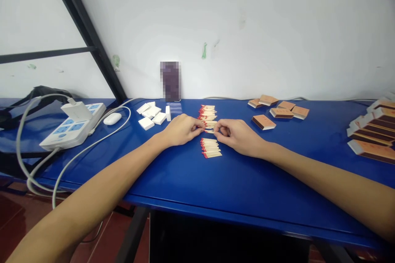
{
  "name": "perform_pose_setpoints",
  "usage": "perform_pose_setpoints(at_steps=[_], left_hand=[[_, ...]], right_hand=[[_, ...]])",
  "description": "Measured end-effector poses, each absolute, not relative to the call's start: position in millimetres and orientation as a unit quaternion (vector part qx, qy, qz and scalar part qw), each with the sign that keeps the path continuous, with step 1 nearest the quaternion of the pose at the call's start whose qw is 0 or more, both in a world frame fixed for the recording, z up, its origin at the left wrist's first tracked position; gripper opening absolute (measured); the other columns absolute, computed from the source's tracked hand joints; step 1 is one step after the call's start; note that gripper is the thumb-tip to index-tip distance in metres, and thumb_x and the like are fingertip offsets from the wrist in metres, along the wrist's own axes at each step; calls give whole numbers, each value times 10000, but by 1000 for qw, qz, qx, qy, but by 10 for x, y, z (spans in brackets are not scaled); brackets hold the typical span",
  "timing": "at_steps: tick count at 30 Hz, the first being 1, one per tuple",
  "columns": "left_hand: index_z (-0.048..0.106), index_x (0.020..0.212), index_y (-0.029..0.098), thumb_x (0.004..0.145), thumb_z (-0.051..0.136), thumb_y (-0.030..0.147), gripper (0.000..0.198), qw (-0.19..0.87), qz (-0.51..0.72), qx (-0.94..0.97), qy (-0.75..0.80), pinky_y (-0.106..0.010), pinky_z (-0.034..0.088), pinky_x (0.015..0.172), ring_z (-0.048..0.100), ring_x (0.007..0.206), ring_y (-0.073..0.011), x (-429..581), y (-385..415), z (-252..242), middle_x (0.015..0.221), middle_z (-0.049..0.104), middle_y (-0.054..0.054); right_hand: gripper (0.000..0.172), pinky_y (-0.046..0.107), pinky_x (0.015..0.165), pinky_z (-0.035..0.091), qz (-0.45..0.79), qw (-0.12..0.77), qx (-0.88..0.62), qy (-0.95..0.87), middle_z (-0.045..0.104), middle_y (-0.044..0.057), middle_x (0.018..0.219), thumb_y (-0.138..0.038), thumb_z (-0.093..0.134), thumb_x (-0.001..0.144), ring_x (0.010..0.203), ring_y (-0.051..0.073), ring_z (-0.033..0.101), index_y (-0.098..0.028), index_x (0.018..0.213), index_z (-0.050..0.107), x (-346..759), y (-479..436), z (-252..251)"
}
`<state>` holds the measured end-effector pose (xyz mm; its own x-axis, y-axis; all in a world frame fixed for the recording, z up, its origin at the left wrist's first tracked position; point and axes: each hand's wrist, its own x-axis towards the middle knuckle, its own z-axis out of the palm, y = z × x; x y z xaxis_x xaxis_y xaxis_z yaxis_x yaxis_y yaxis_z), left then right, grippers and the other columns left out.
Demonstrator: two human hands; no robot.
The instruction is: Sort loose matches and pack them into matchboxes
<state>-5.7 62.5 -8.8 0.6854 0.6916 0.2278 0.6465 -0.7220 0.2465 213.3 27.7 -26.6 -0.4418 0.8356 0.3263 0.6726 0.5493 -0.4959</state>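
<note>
My left hand (pixel 184 129) is closed in a pinch at the red heads of some matches (pixel 210 131). From the other side, the thumb and fingers of my right hand (pixel 236 135) pinch their plain ends, so these matches lie crosswise between both hands. How many are held is hard to make out. Just behind is a longer row of loose matches (pixel 209 113), heads to the left. Nearer to me lies a small group of matches (pixel 211 148), side by side on the blue table (pixel 197 189). Fingertips partly hide the sticks between the hands.
White inner matchbox trays (pixel 151 111) lie at left, before a blurred phone (pixel 170 81) leaning on the wall. Matchbox sleeves (pixel 281 111) lie back right; several matchboxes (pixel 373 131) are stacked far right. A power strip (pixel 74 127), cable (pixel 92 143) and white earbud case (pixel 112 118) occupy the left.
</note>
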Motion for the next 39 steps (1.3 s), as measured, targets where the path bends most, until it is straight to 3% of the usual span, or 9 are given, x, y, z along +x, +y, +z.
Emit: perform_pose_setpoints(at_steps=[6,12,24,30,39], left_hand=[[740,952,195,901,534,291,232,79,165,912,367,-225,334,574,513,547,-103,-83,629,-69,621,622,17],[735,921,188,906,522,325,254,84,169,914,360,-229,325,558,487,523,-95,-87,593,-47,589,599,22],[732,917,191,890,556,340,232,67,164,917,356,-229,323,558,507,535,-98,-99,608,-63,604,607,18],[744,920,194,889,551,323,234,72,171,907,377,-229,323,558,507,535,-100,-88,607,-59,610,618,11],[744,948,189,891,538,299,240,62,156,915,366,-237,330,563,472,505,-95,-99,621,-56,579,597,22]], right_hand=[[152,255,548,320,156,310,-447,-824,470,-52,571,-275,518,868,525,110,414,-188,817,632,2139,247,-258],[101,267,543,323,113,331,-490,-798,435,-64,498,-239,541,793,470,104,388,-198,718,594,2144,216,-246],[90,260,523,297,103,278,-477,-827,438,-64,492,-228,548,764,460,102,375,-197,715,616,2142,195,-245],[109,258,532,294,105,281,-484,-822,452,-62,527,-216,567,754,489,111,402,-194,816,654,2154,207,-257],[141,258,543,299,145,275,-457,-833,424,-57,543,-249,552,809,507,106,390,-191,756,669,2138,238,-236]])
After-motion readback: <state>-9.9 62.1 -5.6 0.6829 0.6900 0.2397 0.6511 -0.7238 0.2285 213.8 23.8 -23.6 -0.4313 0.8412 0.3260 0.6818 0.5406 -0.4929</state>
